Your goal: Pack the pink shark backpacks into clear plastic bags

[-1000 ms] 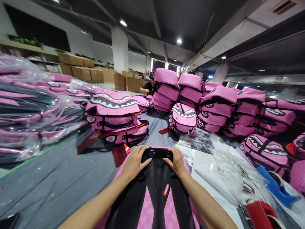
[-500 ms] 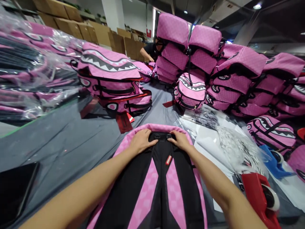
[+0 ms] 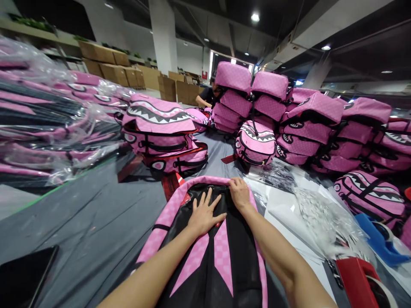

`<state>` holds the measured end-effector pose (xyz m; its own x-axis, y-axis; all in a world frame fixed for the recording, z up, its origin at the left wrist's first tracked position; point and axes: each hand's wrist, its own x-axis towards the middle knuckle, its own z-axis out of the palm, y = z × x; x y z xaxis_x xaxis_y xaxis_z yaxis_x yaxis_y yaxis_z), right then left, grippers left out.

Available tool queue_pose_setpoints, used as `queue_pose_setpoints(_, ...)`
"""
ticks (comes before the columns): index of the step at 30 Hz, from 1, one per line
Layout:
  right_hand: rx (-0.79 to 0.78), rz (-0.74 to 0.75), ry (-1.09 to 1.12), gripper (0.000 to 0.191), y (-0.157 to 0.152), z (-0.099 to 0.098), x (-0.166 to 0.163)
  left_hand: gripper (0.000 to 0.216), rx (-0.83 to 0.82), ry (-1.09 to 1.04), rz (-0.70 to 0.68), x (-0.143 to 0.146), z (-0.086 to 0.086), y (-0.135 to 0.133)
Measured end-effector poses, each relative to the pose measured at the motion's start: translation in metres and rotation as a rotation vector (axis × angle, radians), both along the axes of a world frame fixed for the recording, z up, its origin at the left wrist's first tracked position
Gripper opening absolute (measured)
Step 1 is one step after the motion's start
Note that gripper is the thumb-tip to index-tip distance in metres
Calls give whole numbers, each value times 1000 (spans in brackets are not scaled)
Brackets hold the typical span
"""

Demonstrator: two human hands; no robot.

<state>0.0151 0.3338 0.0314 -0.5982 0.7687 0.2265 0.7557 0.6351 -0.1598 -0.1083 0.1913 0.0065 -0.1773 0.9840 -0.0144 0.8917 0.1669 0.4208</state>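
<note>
A pink and black backpack [image 3: 237, 256] lies in front of me with its black strap side up and a pink checkered rim around it. My left hand [image 3: 205, 214] is spread flat on the black upper panel, fingers apart, partly covering a small red tag. At the top right corner, my right hand [image 3: 239, 194] has its fingers curled over the pink rim, gripping the backpack. The fingertips on the far side of that rim are hidden.
Pink backpacks with shark-mouth prints [image 3: 157, 113] lie beyond, near a smaller round one [image 3: 256, 143]. Stacked bags [image 3: 234, 77] rise behind. Plastic-wrapped bags [image 3: 38, 115] fill the left. Red [image 3: 356, 278] and blue [image 3: 380, 239] tape dispensers sit right; a black tablet-like device [image 3: 25, 276] lies left.
My left hand has moved from the top edge down onto the panel and spread flat. My right hand has closed over the top rim. The view has tilted upward.
</note>
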Motion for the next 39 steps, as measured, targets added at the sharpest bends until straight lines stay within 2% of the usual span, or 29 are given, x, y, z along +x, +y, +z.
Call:
queue_pose_setpoints(3, -48, 22, -25, 46, 35, 15, 7, 72, 80, 26, 51, 0, -9, -8)
queue_pose_setpoints(7, -158, 56, -108, 37, 82, 13, -5, 70, 266, 99, 118, -2, -28, -4)
queue_pose_setpoints(10, -142, 44, -119, 37, 93, 5, -23, 65, 249, 102, 129, -8, -38, 14)
queue_pose_setpoints(12, -100, 20, -105, 34, 83, 4, -27, 66, 221, 99, 154, -11, -37, 24)
queue_pose_setpoints(14, -67, 6, -91, 35, 57, 7, -20, 66, 225, 100, 166, -10, -34, 29)
queue_pose_setpoints(16, -72, 26, -91, 40, 16, 14, -1, 62, 239, 76, 167, -8, -30, 28)
queue_pose_setpoints(18, -77, 153, -63, 43, -40, 20, 24, 55, 271, -5, 173, -5, -27, 27)
queue_pose_setpoints(20, -58, 386, 5, 47, -100, 23, 44, 51, 305, -113, 189, -6, -24, 27)
queue_pose_setpoints(22, -60, 604, 28, 52, -150, 18, 53, 52, 324, -194, 209, -11, -21, 27)
queue_pose_setpoints(23, -70, 654, 8, 52, -167, 12, 53, 52, 327, -218, 211, -15, -19, 26)
queue_pose_setpoints(25, -89, 651, -46, 52, -184, -6, 46, 55, 331, -254, 179, -23, -11, 16)
queue_pose_setpoints(27, -83, 577, -75, 54, -183, -27, 37, 53, 328, -285, 62, -24, 1, -9)
queue_pose_setpoints(29, -72, 560, -83, 57, -175, -47, 31, 39, 301, -305, -155, -17, 14, -45)
queue_pose_setpoints(30, -75, 571, -84, 58, -170, -55, 29, 28, 278, -305, -318, -11, 19, -64)
queue_pose_setpoints(32, -105, 587, -52, 54, -163, -67, 28, 18, 212, -244, -755, 3, 22, -94)
queue_pose_setpoints(34, -180, 552, 89, 41, -158, -71, 29, 17, 219, -110, -1052, 12, 13, -109)
queue_pose_setpoints(35, -233, 500, 212, 36, -156, -70, 29, 17, 271, -41, -1099, 14, 4, -112)
queue_pose_setpoints(36, -294, 431, 357, 36, -154, -67, 30, 17, 348, 13, -1079, 13, -8, -112)
queue_pose_setpoints(38, -396, 309, 627, 38, -151, -55, 34, 21, 492, 70, -984, 10, -32, -111)
queue_pose_setpoints(39, -410, 294, 705, 37, -151, -47, 36, 23, 535, 79, -937, 8, -43, -110)
